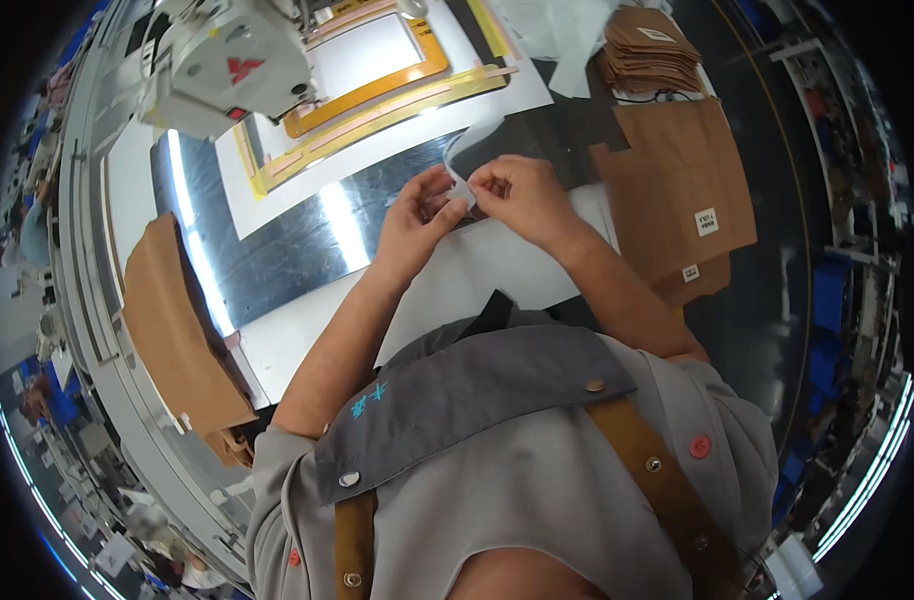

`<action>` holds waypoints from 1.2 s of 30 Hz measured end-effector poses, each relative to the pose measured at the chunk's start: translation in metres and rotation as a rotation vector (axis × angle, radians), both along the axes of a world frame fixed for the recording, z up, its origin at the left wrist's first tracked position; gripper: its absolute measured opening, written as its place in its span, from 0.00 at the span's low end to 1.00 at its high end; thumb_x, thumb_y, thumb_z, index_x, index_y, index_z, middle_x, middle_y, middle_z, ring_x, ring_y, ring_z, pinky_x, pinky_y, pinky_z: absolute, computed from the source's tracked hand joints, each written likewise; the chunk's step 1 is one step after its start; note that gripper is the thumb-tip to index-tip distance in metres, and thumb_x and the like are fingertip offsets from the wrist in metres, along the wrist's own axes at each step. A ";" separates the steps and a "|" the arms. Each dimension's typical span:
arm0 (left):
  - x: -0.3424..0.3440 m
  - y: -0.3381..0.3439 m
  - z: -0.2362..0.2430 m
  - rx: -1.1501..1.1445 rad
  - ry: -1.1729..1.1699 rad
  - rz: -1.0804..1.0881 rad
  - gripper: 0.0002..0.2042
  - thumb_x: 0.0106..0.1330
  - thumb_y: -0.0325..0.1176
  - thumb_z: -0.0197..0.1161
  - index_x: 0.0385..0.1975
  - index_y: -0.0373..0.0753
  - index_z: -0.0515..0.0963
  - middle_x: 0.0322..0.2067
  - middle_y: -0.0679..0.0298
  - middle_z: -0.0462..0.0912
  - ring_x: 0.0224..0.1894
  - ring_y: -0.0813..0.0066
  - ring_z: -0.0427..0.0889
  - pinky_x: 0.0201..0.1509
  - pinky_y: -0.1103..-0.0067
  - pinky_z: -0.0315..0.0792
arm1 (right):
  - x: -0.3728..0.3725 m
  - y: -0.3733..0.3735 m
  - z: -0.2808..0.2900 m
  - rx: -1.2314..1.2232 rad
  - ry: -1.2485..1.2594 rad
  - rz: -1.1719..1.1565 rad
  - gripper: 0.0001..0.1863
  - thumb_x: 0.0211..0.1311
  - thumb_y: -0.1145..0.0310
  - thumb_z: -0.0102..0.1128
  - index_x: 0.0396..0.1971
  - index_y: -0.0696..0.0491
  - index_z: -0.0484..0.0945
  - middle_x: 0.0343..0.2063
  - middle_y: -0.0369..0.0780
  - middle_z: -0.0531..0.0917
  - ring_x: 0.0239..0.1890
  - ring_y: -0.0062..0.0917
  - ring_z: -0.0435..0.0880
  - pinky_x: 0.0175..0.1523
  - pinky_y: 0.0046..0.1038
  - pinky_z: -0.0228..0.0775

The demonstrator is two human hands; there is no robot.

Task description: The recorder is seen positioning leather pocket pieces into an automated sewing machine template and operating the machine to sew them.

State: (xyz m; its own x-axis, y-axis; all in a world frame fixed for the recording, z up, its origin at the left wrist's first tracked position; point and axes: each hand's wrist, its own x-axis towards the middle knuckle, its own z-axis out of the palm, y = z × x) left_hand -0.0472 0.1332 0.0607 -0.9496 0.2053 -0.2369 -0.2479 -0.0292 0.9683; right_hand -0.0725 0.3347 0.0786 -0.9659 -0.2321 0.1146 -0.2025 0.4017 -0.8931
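Both my hands meet over the front part of the shiny metal work plate (pixel 277 235). Between them is a thin, whitish translucent strip (pixel 459 183), which curls up and away past my fingers. My left hand (pixel 417 217) is closed on its lower end, thumb pressed against the strip. The fingertips of my right hand (pixel 527 198) pinch the same piece from the other side. Just beyond my hands lies a template frame with yellow and orange borders (pixel 377 108) on a white sheet (pixel 252 212).
A white sewing machine head (pixel 232 70) stands over the plate at the far left. Brown fabric pieces lie at the left (pixel 177 325) and at the right (pixel 682 190). A stack of folded brown pieces (pixel 652 55) and white sheet material (pixel 562 35) sit at the far right.
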 end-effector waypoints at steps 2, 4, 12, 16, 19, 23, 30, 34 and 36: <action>-0.007 -0.007 -0.007 0.023 -0.133 0.045 0.21 0.71 0.36 0.69 0.57 0.30 0.76 0.49 0.56 0.86 0.43 0.78 0.84 0.52 0.79 0.79 | 0.012 -0.018 -0.011 -0.003 -0.026 0.044 0.07 0.55 0.78 0.71 0.35 0.59 0.86 0.30 0.39 0.86 0.29 0.17 0.84 0.32 0.20 0.76; -0.009 -0.021 -0.013 0.072 -0.198 -0.014 0.12 0.73 0.34 0.67 0.47 0.31 0.81 0.35 0.64 0.88 0.36 0.83 0.84 0.43 0.84 0.78 | 0.008 -0.022 -0.004 0.092 -0.001 0.085 0.08 0.56 0.75 0.71 0.37 0.58 0.86 0.33 0.38 0.86 0.33 0.20 0.85 0.38 0.24 0.76; -0.024 -0.074 0.006 -0.210 -0.101 -0.255 0.11 0.75 0.37 0.65 0.43 0.33 0.82 0.32 0.66 0.86 0.34 0.84 0.82 0.42 0.83 0.76 | -0.044 -0.033 -0.011 0.282 0.186 0.522 0.12 0.65 0.63 0.67 0.41 0.55 0.82 0.36 0.37 0.86 0.45 0.31 0.84 0.60 0.37 0.68; -0.034 -0.099 0.005 -0.322 -0.062 -0.062 0.10 0.72 0.37 0.67 0.39 0.34 0.84 0.28 0.67 0.86 0.29 0.84 0.83 0.32 0.84 0.75 | -0.068 -0.038 -0.007 0.123 -0.364 0.464 0.11 0.68 0.66 0.67 0.41 0.58 0.81 0.34 0.35 0.85 0.38 0.20 0.84 0.44 0.27 0.78; -0.052 -0.111 -0.013 -0.326 -0.051 0.052 0.10 0.71 0.37 0.69 0.39 0.34 0.85 0.25 0.67 0.85 0.24 0.84 0.80 0.30 0.84 0.74 | -0.090 -0.038 -0.016 -0.078 -0.567 0.291 0.11 0.68 0.68 0.69 0.41 0.59 0.80 0.33 0.35 0.84 0.33 0.12 0.82 0.33 0.18 0.75; -0.080 -0.114 -0.014 -0.467 -0.031 0.116 0.11 0.67 0.37 0.72 0.40 0.35 0.87 0.24 0.66 0.86 0.23 0.82 0.78 0.30 0.81 0.74 | -0.115 -0.040 -0.021 0.075 -0.178 0.230 0.11 0.62 0.77 0.68 0.44 0.57 0.78 0.39 0.39 0.84 0.46 0.19 0.83 0.45 0.23 0.81; -0.103 -0.115 -0.020 -0.687 0.291 0.176 0.13 0.65 0.37 0.73 0.41 0.35 0.86 0.33 0.61 0.89 0.35 0.74 0.85 0.45 0.77 0.77 | -0.134 -0.026 -0.015 -0.234 -0.506 0.295 0.17 0.64 0.77 0.68 0.51 0.55 0.75 0.40 0.37 0.84 0.42 0.14 0.82 0.45 0.17 0.77; -0.104 -0.106 -0.014 -0.759 0.307 0.250 0.15 0.62 0.36 0.75 0.45 0.37 0.85 0.42 0.60 0.89 0.44 0.69 0.86 0.51 0.76 0.76 | -0.133 -0.031 -0.039 0.010 -0.263 0.128 0.15 0.64 0.73 0.70 0.49 0.56 0.77 0.34 0.36 0.84 0.33 0.14 0.80 0.38 0.19 0.75; -0.099 -0.107 -0.016 -0.945 0.513 0.308 0.16 0.61 0.36 0.75 0.46 0.38 0.84 0.46 0.60 0.88 0.48 0.67 0.85 0.56 0.73 0.74 | -0.133 -0.035 -0.046 0.059 -0.137 0.058 0.16 0.63 0.70 0.72 0.47 0.57 0.79 0.29 0.35 0.84 0.26 0.16 0.77 0.33 0.21 0.72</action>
